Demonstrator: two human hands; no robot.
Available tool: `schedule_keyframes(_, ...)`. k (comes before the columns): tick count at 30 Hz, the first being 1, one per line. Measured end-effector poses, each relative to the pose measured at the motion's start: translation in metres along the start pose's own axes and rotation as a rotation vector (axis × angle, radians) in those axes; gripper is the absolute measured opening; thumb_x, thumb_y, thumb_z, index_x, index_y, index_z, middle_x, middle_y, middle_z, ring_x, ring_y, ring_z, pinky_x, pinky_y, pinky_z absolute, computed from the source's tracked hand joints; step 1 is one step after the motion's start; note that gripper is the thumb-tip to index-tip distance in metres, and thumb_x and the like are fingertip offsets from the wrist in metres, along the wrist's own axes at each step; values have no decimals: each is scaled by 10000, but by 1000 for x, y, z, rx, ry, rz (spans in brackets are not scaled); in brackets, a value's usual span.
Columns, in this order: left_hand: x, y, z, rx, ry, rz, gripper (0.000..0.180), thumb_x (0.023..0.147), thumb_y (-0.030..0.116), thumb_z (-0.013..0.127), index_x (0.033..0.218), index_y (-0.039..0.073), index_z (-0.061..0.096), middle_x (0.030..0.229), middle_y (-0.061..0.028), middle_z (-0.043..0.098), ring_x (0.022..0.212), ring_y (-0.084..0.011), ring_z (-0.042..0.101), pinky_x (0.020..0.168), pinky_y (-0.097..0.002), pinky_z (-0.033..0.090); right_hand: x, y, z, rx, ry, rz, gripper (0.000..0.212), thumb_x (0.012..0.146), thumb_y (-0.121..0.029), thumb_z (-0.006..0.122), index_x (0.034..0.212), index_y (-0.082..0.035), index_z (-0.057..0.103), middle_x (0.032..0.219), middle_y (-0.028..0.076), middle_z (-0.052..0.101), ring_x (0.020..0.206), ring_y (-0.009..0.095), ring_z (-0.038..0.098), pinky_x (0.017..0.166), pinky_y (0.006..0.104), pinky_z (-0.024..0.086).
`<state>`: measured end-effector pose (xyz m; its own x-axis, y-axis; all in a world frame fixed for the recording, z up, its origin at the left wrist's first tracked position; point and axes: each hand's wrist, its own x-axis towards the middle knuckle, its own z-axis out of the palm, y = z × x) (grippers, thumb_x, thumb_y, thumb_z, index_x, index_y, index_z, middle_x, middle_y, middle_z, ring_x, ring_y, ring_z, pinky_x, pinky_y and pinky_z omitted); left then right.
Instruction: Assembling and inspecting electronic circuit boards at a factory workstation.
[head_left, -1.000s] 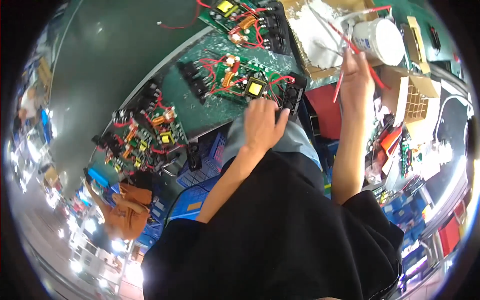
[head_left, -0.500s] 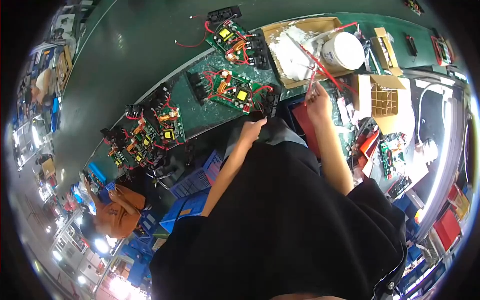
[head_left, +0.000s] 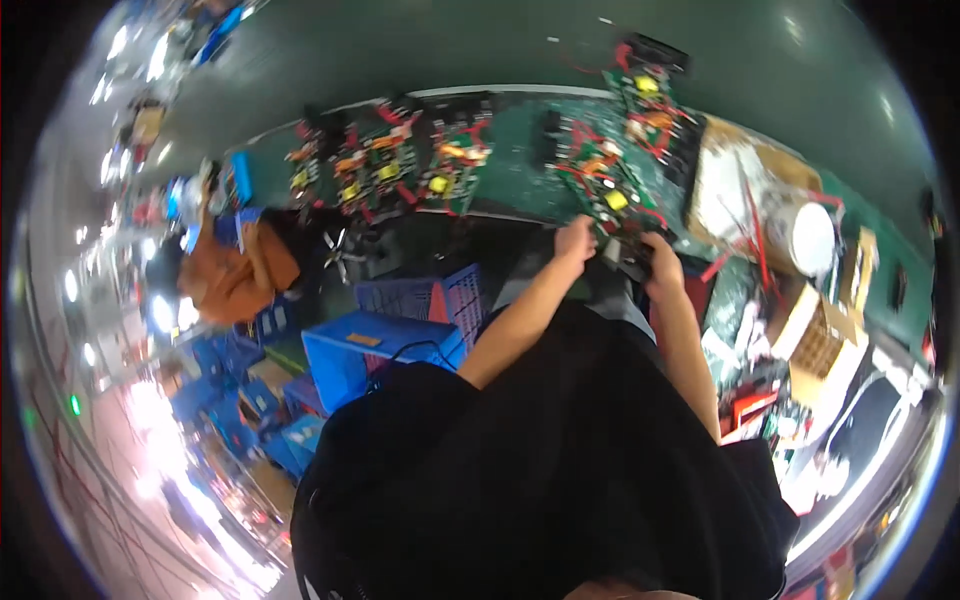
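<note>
A green circuit board (head_left: 598, 182) with a yellow-topped transformer, red wires and black end blocks lies at the near edge of the bench. My left hand (head_left: 575, 246) is closed at its near left side. On the other side, my right hand (head_left: 662, 266) has its fingers curled round the black block (head_left: 630, 252) at the board's near end. Motion blur softens the fingertips, and the hands partly cover that block. Just beyond lies another such board (head_left: 650, 105).
Several more boards (head_left: 385, 160) line the bench to the left. At right are a cardboard tray (head_left: 712, 190) with white paste, a white tub (head_left: 812, 238), red-handled sticks (head_left: 757, 235) and a divided carton (head_left: 822, 340). Blue crates (head_left: 335, 350) stand at lower left, near a person in orange (head_left: 240, 275).
My right hand has left the red stick by the paste tray and come to the board's near end. My left hand stays beside the board. The whole view has swung leftward.
</note>
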<state>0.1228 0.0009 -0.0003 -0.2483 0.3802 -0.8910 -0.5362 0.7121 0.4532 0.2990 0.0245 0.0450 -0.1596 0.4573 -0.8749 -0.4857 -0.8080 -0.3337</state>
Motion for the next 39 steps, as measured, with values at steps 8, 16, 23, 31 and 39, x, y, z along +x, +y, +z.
schedule_keyframes(8,-14,17,1,-513,-513,-65,193,912,334,642,907,141,652,720,47,579,571,-88,519,509,-273,341,-61,-29,19,-334,0,-194,229,827,-185,681,1015,-54,675,893,44,694,778,196,672,731,344,561)
schedule_keyframes(16,-86,107,-55,-327,-444,193,223,929,307,603,861,99,645,670,36,499,563,-92,504,536,-270,466,-159,-36,136,-625,-79,-588,278,890,-233,653,1049,-6,679,968,45,674,865,147,630,769,273,500)
schedule_keyframes(23,-79,229,-217,-8,-396,760,336,975,291,560,1181,32,620,1102,-52,625,925,-192,650,693,-389,592,-169,34,295,-506,-351,-513,378,946,-188,570,1276,-5,544,1118,52,641,1007,155,607,931,316,470)
schedule_keyframes(31,-45,363,-469,-514,-265,595,511,1057,438,316,1317,31,483,1197,-132,613,1021,-271,650,942,-520,535,-86,200,540,-747,-789,-533,348,892,-78,625,1222,-2,546,1098,37,613,1026,123,546,900,297,455)
schedule_keyframes(39,52,427,-699,-761,-170,602,359,1018,310,488,1105,-28,571,951,-149,674,772,-243,664,676,-349,571,16,372,705,-758,-1085,-760,440,885,-78,681,1258,-29,453,1075,29,574,954,121,547,851,298,468)
